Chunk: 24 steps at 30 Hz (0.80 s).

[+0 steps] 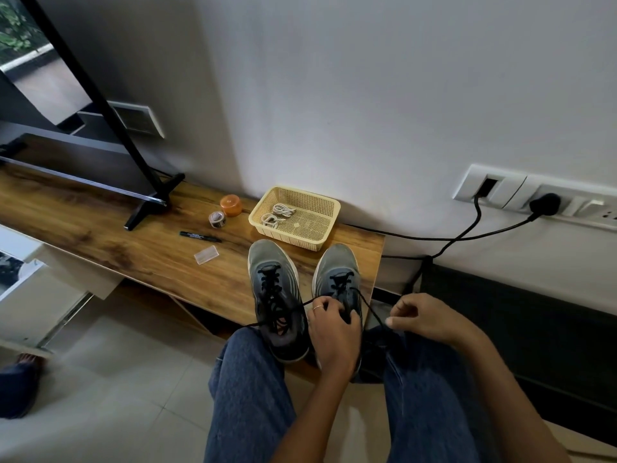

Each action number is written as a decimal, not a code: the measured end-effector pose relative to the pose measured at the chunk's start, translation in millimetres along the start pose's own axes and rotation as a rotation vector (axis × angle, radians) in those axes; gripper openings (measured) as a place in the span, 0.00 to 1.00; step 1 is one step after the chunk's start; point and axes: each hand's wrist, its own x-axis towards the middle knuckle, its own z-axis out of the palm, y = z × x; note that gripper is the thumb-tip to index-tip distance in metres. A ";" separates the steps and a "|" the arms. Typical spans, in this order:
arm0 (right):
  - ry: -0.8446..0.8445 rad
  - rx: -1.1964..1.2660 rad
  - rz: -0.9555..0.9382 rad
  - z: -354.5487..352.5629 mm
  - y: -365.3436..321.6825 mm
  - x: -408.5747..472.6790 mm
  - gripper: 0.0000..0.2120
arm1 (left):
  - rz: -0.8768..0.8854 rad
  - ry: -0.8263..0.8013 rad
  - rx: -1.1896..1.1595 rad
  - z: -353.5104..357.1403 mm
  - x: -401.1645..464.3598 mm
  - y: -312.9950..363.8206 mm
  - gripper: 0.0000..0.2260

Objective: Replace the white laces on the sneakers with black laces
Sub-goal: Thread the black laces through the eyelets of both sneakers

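Denim-clad knees frame both my hands. My left hand (pixel 329 332) curls over the right sneaker (pixel 339 289), pinching one black lace (pixel 369 304) end; my right hand (pixel 422 317) pinches the other. Both sneakers sit side by side on the wooden shelf (pixel 100 228), toes toward the wall. White laces (pixel 277 213) lie in the yellow basket (pixel 297 217).

My wooden bench (pixel 133 242) carries the two sneakers (pixel 277 295) nearest me, the yellow basket (pixel 329 225) at their twelve o'clock, and marker (pixel 200 236), tape roll (pixel 217 219), orange cap (pixel 231 205) at ten.
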 end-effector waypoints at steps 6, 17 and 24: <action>0.251 0.034 0.004 36.1 -18.2 41.0 0.09 | 0.018 0.021 0.013 4.0 -2.2 -1.3 0.13; 0.358 0.016 0.081 64.8 -23.7 80.4 0.12 | 0.018 -0.050 -0.005 7.3 -0.3 -2.1 0.15; 0.273 0.157 0.044 51.1 -25.8 66.3 0.14 | 0.035 -0.074 -0.106 0.6 0.2 -3.6 0.14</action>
